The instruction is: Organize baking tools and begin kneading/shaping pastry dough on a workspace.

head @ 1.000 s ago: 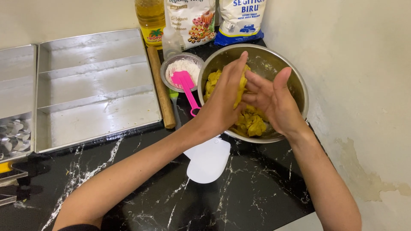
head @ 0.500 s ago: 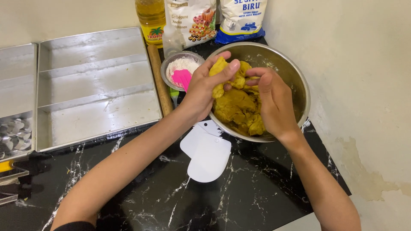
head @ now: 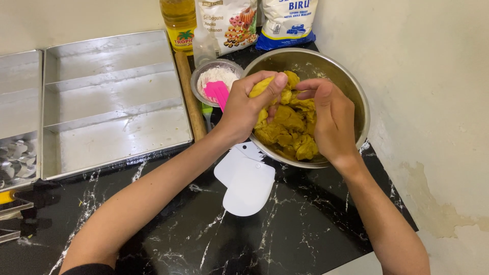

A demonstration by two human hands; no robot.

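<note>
- Two hands work over a steel mixing bowl (head: 351,91) that stands at the back right of a black marbled tabletop (head: 305,229).
- Left hand (head: 248,108): fingers curled shut around a lump of yellow dough (head: 288,122), thumb pressed on top of the lump at the bowl's near-left rim.
- Right hand (head: 331,119): palm down over the dough, fingers bent inward toward the left hand; cannot tell whether it pinches dough or only rests on it.
- Dough: rough, broken into clumps, lying inside the bowl between and under both hands.
- Small bowl of white flour (head: 214,76) sits just left of the mixing bowl, with a pink spatula (head: 218,92) resting in it.
- Wooden rolling pin (head: 189,97) lies along the right edge of a large metal baking tray (head: 112,107), between tray and flour bowl.
- Tray is divided by strips into three long sections; a second tray (head: 18,102) touches it on the left.
- White plastic scraper (head: 247,181) lies flat on the tabletop, just in front of the mixing bowl and partly under the left wrist.
- Bottle of yellow oil (head: 179,20) and two flour bags, one white (head: 226,20) and one white with blue (head: 288,23), stand against the wall behind the bowls.
</note>
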